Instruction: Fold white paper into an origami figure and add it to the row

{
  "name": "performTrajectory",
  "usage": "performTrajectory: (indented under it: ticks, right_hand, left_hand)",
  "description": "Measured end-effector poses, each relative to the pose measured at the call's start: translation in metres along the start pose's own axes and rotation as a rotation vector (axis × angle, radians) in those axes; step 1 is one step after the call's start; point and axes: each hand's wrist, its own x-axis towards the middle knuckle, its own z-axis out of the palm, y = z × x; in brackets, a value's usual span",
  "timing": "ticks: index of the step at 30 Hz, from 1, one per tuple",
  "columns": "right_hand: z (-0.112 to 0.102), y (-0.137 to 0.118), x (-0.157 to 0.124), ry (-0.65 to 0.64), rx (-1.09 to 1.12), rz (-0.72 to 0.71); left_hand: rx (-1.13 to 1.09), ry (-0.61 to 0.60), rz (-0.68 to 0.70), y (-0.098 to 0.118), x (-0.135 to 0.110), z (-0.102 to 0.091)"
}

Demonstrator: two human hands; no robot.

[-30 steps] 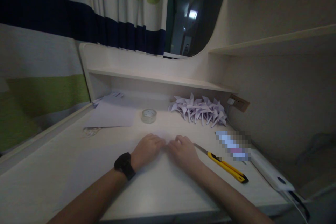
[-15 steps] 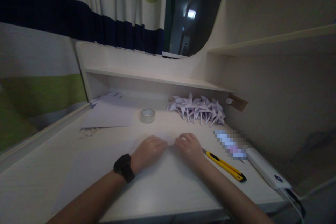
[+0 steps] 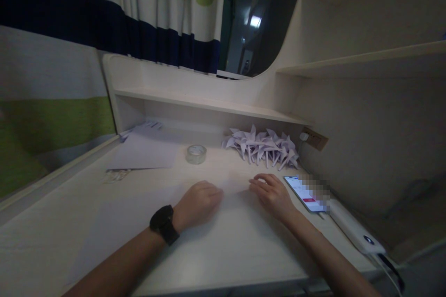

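My left hand, a dark watch at its wrist, rests closed over the desk with its fingers at a small pale sheet of paper. The sheet is faint against the desk and its outline is hard to see. To the right, my right hand is held with loosely bent fingers, slightly apart, by the sheet's right end. A larger white sheet lies under my left forearm.
Several white paper pinwheels lie piled at the back. A roll of clear tape stands left of them. White paper sheets lie back left. On the right are a phone and a white power strip.
My right hand has moved right, away from my left hand, and its forearm now covers the yellow utility knife. My left hand has stayed nearly in place.
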Motion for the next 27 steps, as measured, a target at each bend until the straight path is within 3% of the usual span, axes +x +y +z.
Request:
performTrajectory:
  ticks: [5, 9, 12, 15, 17, 20, 23, 27]
  right_hand:
    - [-0.008, 0.014, 0.001, -0.034, -0.05, 0.052]
    - [-0.011, 0.019, 0.006, -0.022, -0.169, 0.213]
    - [-0.005, 0.0, 0.017, 0.016, -0.215, 0.218]
    - [0.011, -0.04, 0.029, -0.012, -0.215, 0.112]
    - [0.022, -0.068, 0.034, -0.06, -0.19, 0.048]
    - [0.03, -0.093, 0.039, -0.129, -0.073, 0.033]
    - [0.028, -0.084, 0.046, -0.164, 0.179, 0.227]
    - [0.035, -0.04, 0.054, -0.035, 0.528, 0.738]
  left_hand:
    - [0.048, 0.009, -0.072, -0.012, -0.004, -0.008]
    - [-0.099, 0.083, -0.285, -0.023, -0.007, -0.005]
    - [-0.467, 0.021, -0.551, -0.022, -0.004, 0.004]
    - [-1.032, -0.06, -0.825, -0.018, 0.002, 0.014]
    - [-1.337, -0.011, -0.925, -0.017, 0.003, 0.018]
    - [-1.5, 0.188, -0.979, -0.022, -0.001, 0.019]
    - [-1.503, 0.293, -1.008, -0.032, -0.006, 0.017]
    - [-1.503, 0.33, -1.021, -0.042, -0.008, 0.013]
